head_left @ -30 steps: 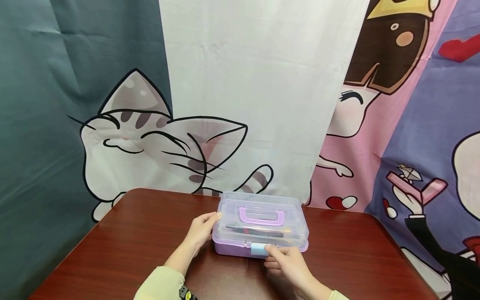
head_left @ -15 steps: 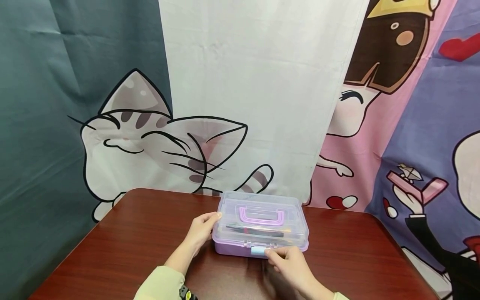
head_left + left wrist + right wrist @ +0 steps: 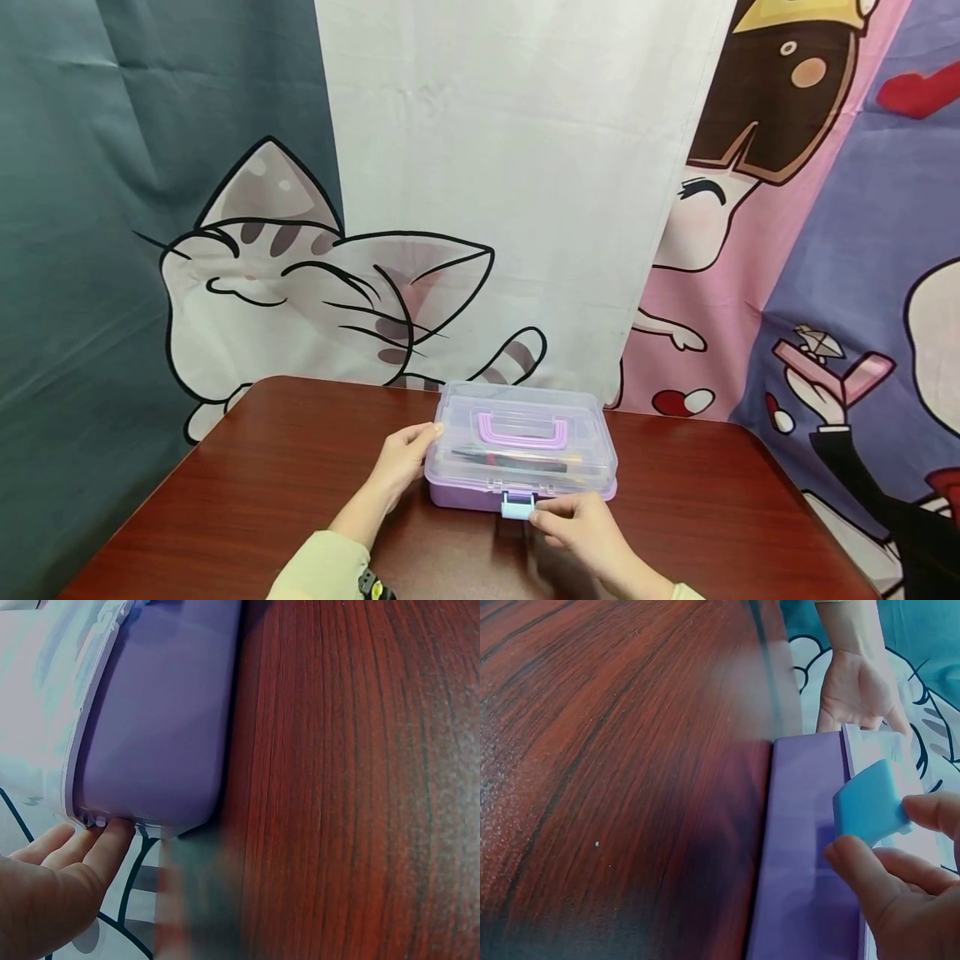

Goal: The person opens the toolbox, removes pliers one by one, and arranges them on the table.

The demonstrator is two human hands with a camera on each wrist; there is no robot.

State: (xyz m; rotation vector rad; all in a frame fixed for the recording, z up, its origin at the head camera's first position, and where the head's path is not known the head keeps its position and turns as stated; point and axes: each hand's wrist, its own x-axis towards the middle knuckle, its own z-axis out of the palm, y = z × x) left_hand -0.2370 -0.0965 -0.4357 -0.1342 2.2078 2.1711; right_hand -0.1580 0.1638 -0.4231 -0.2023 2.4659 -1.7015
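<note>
A purple box [image 3: 467, 497] with a clear lid [image 3: 525, 408] sits on the table, a purple carry handle [image 3: 523, 442] on top. Long thin items, one like a dark pen [image 3: 525, 467], show through the lid. At the box's left end my left hand [image 3: 401, 458] holds the rim, thumb at the lid's edge; the left wrist view has its fingers [image 3: 112, 844] against that end. My right hand [image 3: 581, 521] pinches the light-blue latch [image 3: 870, 802] at the front between thumb and fingers. The latch stands tilted out from the box front.
The reddish-brown wooden table [image 3: 262, 483] reaches out on both sides of the box. Right behind its far edge hangs a printed curtain [image 3: 525, 167] with a cartoon cat and figures. A dark wristband [image 3: 375, 586] sits at the left sleeve.
My right hand has pulled the blue latch outward and down from flat against the box front, and now grips its right edge. The left hand and the box have stayed put.
</note>
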